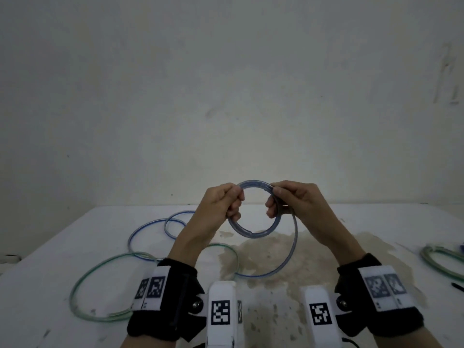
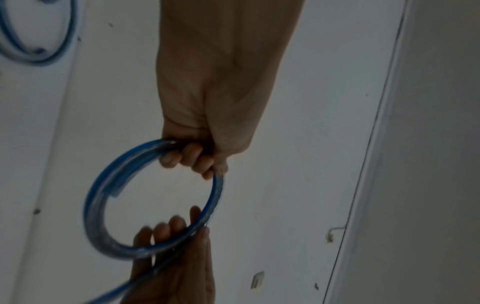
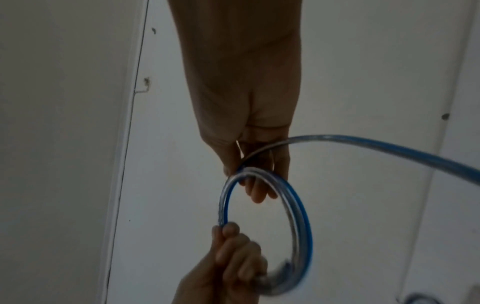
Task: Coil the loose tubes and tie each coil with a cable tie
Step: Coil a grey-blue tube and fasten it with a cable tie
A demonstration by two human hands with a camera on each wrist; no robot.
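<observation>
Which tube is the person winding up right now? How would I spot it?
Start at the white table by the wall. Above its middle, the left hand and right hand hold up a small blue coil. It is the only tube lifted in the air; the green tube lies flat.

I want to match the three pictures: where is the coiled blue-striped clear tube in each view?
Head: coiled blue-striped clear tube at centre, between left hand and right hand.
Left wrist: lower left of centre.
Right wrist: lower right of centre.
Shared landmark: the two hands gripping the coil.
</observation>
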